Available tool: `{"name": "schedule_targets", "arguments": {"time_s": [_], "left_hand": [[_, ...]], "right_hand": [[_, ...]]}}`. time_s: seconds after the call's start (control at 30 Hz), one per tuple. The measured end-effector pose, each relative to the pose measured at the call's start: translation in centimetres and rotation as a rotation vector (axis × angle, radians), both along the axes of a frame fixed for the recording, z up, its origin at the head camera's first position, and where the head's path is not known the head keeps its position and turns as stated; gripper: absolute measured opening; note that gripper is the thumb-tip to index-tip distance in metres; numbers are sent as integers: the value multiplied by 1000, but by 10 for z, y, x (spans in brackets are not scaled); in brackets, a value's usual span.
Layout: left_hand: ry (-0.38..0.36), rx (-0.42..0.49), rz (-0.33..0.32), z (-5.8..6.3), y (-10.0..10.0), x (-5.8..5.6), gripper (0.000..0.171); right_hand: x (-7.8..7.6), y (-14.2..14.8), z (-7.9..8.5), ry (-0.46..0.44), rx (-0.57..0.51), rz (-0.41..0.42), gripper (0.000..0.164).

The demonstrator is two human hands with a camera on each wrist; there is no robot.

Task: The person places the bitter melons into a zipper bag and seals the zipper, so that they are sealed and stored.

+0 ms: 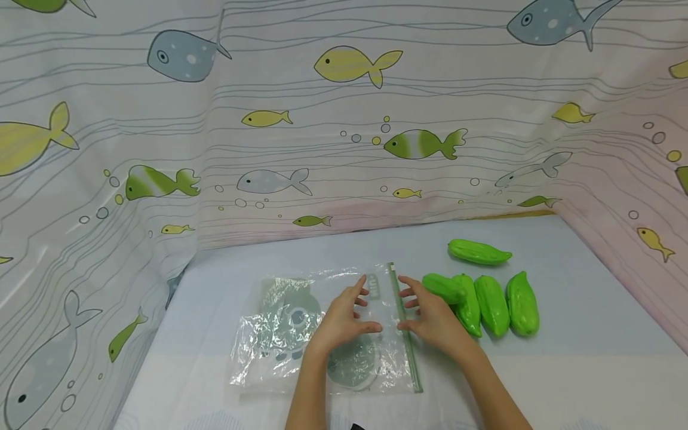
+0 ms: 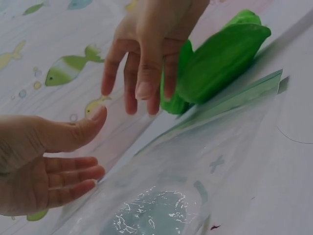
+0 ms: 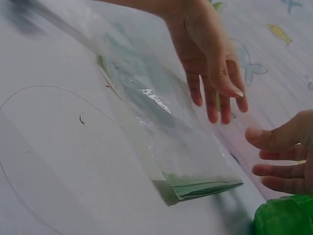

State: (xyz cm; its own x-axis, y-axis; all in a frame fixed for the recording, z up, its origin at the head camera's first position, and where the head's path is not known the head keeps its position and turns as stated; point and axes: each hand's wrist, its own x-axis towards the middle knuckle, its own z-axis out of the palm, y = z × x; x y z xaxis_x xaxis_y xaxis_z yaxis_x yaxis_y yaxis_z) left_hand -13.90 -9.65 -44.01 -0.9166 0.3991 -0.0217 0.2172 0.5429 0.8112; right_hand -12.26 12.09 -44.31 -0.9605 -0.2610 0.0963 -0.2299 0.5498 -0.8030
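A clear zip bag (image 1: pixel 395 370) with a green zip strip and pale green cartoon print lies flat on the table. Above its zip end, my left hand (image 1: pixel 341 319) is held with fingers spread and slightly bent. Facing it across the green strip is my right hand (image 1: pixel 432 319), likewise loosely spread. A gap separates the two hands, and nothing is between them. Just right of my right hand lie several glossy green vegetables, shaped like bitter melons, the nearest green vegetable (image 1: pixel 443 288) partly behind that hand. In the left wrist view, the green zip strip (image 2: pixel 220 105) runs beneath both hands.
One more green vegetable (image 1: pixel 478 252) lies apart, farther back. The white table (image 1: pixel 570 382) is bordered at the back and sides by a hanging fish-print curtain (image 1: pixel 344 155). A thin dark hair-like strand (image 3: pixel 63 88) lies by the bag in the right wrist view.
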Motion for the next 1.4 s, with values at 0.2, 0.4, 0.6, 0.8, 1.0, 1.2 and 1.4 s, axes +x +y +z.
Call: {"name": "schedule_targets", "arguments": {"time_s": [0.2, 0.4, 0.6, 0.8, 1.0, 1.2, 1.4], "left_hand": [[16, -27, -16, -2, 2, 0, 102], [27, -43, -36, -6, 5, -1, 102], [27, -41, -42, -11, 7, -2, 101], [21, -43, -60, -16, 10, -1, 98], [4, -50, -65, -17, 14, -1, 96], [-7, -76, -60, -18, 17, -1, 95], [-10, -103, -81, -17, 20, 0, 92]], "right_hand": [[0, -2, -1, -1, 49, -11, 93], [-1, -3, -4, -47, 80, -22, 93], [0, -8, -7, -74, 71, -21, 94], [1, -12, -8, -81, 68, -11, 97], [3, -13, -6, -83, 50, -3, 99], [4, -12, -3, -79, 31, -8, 102], [5, -11, -3, -51, 5, 21, 100]]}}
